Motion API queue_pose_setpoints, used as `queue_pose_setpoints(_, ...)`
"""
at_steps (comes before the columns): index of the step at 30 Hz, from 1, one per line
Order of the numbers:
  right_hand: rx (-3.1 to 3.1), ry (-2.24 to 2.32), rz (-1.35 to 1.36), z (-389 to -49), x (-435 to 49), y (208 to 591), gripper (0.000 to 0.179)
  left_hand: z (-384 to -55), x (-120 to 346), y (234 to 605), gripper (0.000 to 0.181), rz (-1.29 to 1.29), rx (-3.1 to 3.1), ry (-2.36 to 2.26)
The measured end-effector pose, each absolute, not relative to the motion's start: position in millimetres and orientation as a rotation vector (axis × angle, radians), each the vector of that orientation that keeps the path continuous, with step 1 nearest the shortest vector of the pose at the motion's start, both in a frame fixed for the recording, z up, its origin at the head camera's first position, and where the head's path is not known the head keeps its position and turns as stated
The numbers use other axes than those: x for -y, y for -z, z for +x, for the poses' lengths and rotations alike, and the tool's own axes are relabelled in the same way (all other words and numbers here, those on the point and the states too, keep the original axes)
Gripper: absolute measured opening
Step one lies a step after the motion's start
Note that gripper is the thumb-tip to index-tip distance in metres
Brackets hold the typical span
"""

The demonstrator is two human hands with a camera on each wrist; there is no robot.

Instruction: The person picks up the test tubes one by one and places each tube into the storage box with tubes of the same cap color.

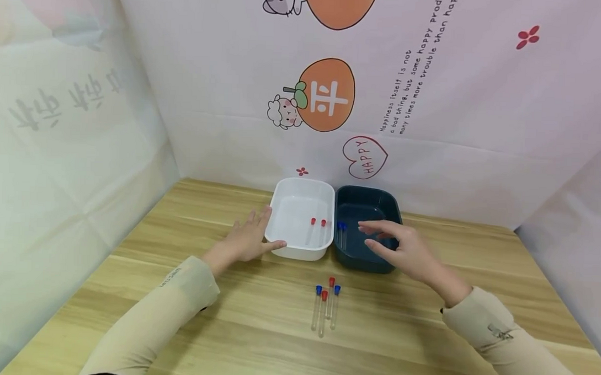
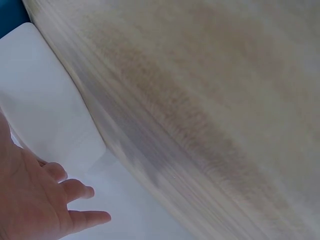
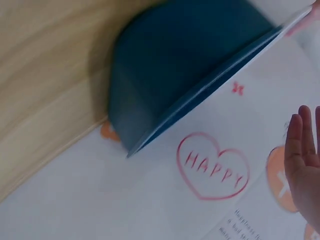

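My left hand [image 1: 247,238] rests against the near left side of the white basin [image 1: 298,253], fingers spread and thumb on its rim. In the left wrist view the fingers of that hand [image 2: 35,200] lie beside the basin's wall [image 2: 50,95]. My right hand [image 1: 403,243] hovers over the dark blue basin [image 1: 364,261], its fingers extended with nothing between them. Inside the white basin lie two red-capped tubes [image 1: 323,223]. Two blue-capped tubes [image 1: 342,227] lean inside the dark basin. The right wrist view shows my right hand [image 3: 305,165] above the dark basin's edge [image 3: 200,90].
Several clear tubes, red-capped [image 1: 324,296] and blue-capped [image 1: 336,291], lie on the wooden table [image 1: 256,329] in front of the basins. The two basins stand side by side against a printed white backdrop [image 1: 223,118]. Another cloth wall [image 1: 58,146] closes off the left.
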State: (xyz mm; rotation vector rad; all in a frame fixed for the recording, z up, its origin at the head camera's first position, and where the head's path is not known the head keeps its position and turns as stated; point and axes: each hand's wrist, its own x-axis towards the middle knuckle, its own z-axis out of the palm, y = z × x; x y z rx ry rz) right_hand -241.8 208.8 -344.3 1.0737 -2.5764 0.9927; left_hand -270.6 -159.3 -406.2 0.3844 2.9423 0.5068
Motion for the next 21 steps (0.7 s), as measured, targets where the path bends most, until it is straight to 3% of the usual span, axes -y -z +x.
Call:
queue_pose_setpoints(8, 2.615, -1.303, 1.134, -214, -192, 358, 0.029, -266, 161, 405, 0.107, 0.381, -2.940, -0.495)
queue_pose_setpoints(14, 2.777, -1.282, 1.125, -200, -184, 365, 0.033, -265, 161, 406, 0.105, 0.376, -2.942, -0.520)
queue_pose_setpoints(21, 3.033, -0.780, 1.027, -189, -178, 378, 0.067, -267, 159, 404, 0.106, 0.375, -2.937, -0.516)
